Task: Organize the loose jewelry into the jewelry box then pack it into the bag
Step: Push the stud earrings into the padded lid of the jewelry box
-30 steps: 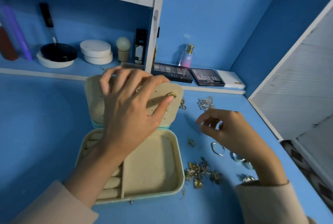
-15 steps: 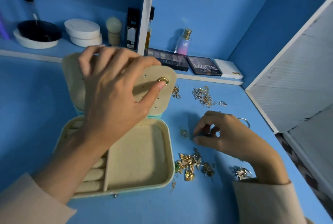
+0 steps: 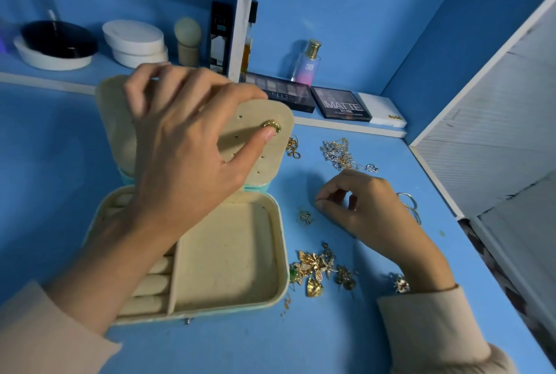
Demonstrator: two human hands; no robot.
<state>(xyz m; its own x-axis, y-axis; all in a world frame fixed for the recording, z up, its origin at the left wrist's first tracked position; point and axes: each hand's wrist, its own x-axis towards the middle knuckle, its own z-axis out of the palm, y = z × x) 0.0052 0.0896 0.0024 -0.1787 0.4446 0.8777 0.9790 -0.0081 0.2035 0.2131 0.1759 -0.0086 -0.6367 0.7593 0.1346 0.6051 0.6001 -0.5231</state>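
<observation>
The beige jewelry box (image 3: 279, 253) lies open on the blue table, its perforated lid (image 3: 264, 160) standing up. My left hand (image 3: 180, 157) grips the lid, fingers curled over its top edge. Its thumb presses a gold earring (image 3: 272, 126) against the lid's inner face. To the right, my right hand (image 3: 370, 211) hovers just above the table with thumb and forefinger pinched on something tiny that I can barely see. Loose gold pieces (image 3: 319, 268) are heaped beside the box. Also on the table are tangled chains (image 3: 340, 154), a small charm (image 3: 305, 217) and bangles (image 3: 410, 202).
Two eyeshadow palettes (image 3: 282, 96) (image 3: 341, 102), a white case (image 3: 382, 114) and a perfume bottle (image 3: 308, 63) line the back ledge. White jars (image 3: 135, 42) and a black dish (image 3: 57, 42) sit on the left shelf. A white panel (image 3: 496, 117) bounds the table's right side.
My right hand dropped toward the table by the small charm and closed its thumb and forefinger into a pinch. The left hand kept its hold on the lid and earring.
</observation>
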